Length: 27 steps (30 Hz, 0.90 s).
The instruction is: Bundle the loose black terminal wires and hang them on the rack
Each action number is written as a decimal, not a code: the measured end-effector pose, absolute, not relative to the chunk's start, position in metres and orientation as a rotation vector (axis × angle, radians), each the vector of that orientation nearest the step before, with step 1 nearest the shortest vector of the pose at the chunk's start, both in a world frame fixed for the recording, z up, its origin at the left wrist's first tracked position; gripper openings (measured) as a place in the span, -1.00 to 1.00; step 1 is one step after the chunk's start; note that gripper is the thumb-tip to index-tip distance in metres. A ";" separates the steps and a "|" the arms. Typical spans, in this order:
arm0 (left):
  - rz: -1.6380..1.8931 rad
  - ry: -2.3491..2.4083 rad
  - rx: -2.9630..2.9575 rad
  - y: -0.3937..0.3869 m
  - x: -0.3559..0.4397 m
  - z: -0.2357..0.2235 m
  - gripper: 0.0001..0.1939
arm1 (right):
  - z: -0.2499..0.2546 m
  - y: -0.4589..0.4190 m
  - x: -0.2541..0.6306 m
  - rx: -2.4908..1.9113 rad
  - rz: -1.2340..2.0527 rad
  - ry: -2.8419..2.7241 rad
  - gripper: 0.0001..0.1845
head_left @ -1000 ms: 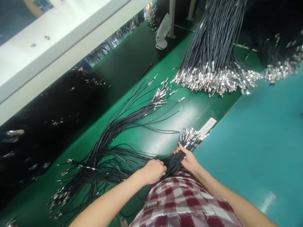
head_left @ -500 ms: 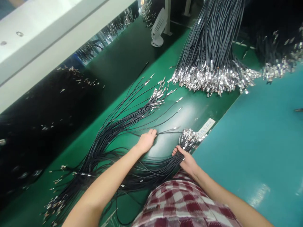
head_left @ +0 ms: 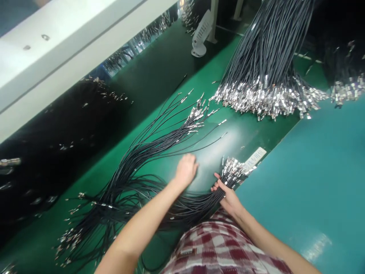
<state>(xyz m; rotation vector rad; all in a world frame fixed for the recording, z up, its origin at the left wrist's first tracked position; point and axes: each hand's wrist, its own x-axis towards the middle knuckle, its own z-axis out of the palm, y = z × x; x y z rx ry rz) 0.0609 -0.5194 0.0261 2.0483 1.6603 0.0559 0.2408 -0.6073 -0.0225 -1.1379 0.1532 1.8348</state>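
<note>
Dozens of black wires (head_left: 203, 201) with silvery tips (head_left: 233, 169) lay bunched right of lower center, held near those tips by a worker's right hand (head_left: 228, 194), thumb and fingers partly closed around them. The left hand (head_left: 186, 169) hovered at center, fingers curled; whether it gripped a strand could not be told. Keeping the bunch together appeared the step in hand, and the next move seemed to call for a steady right-hand hold. A looser pile (head_left: 125, 163) sprawled left of center on a green surface (head_left: 256, 133). A white fan (head_left: 202, 34) stood at upper center; more wires (head_left: 270, 57) draped at upper right.
</note>
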 end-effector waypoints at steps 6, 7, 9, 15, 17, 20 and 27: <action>-0.253 1.702 2.159 -0.454 0.034 0.000 -0.83 | -0.031 -0.603 0.239 -1.127 1.839 0.233 -0.66; -0.252 1.662 2.137 -0.463 0.036 0.000 -0.83 | -0.031 -0.602 0.239 -1.146 1.834 0.247 -0.69; -0.168 1.576 2.067 -0.496 0.040 0.008 -0.85 | -0.030 -0.600 0.239 -1.179 1.838 0.247 -0.74; -0.355 1.377 1.882 -0.639 0.067 0.042 -0.73 | -0.021 -0.600 0.240 -1.175 1.880 0.191 -0.81; -0.457 1.316 1.910 -0.659 0.075 0.047 -0.72 | -0.020 -0.603 0.240 -1.271 1.811 0.244 -0.83; -0.313 1.252 2.022 -0.637 0.068 0.049 -0.78 | -0.020 -0.607 0.238 -1.334 1.744 0.271 -0.80; -0.200 2.027 2.054 -0.470 -0.026 0.023 -0.78 | -0.020 -0.607 0.238 -1.195 1.824 0.192 -0.51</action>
